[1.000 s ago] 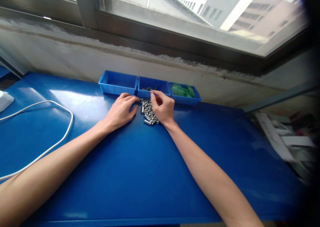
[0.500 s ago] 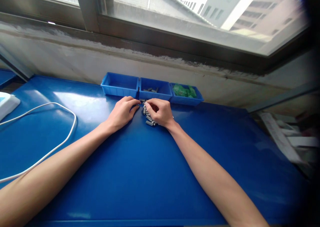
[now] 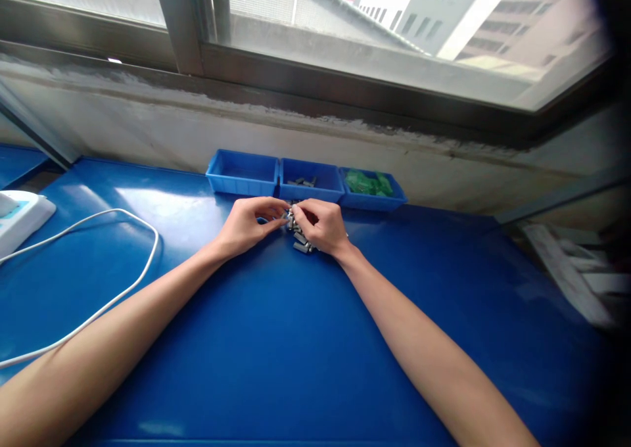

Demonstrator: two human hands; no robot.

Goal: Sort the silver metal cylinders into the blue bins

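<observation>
Several small metal parts (image 3: 302, 244) lie in a loose pile on the blue table (image 3: 276, 342), in front of the bins. At the pile's left edge is my left hand (image 3: 251, 222), its thumb and fingertips closed on a small metal part. My right hand (image 3: 324, 225) covers the right side of the pile with thumb and forefinger pinched; whatever is between them is too small to make out. The fingertips of both hands are close together.
Behind the hands stand three blue bins: a left one (image 3: 242, 185), a middle one (image 3: 311, 192) with a few metal parts, and a right one (image 3: 373, 202) holding green material (image 3: 369, 183). A white cable (image 3: 142, 273) and white device (image 3: 29, 220) are at the left.
The thumb and fingers of my left hand have come round to the pile and closed at its edge. My right hand remains over the pile. The view has shifted slightly.
</observation>
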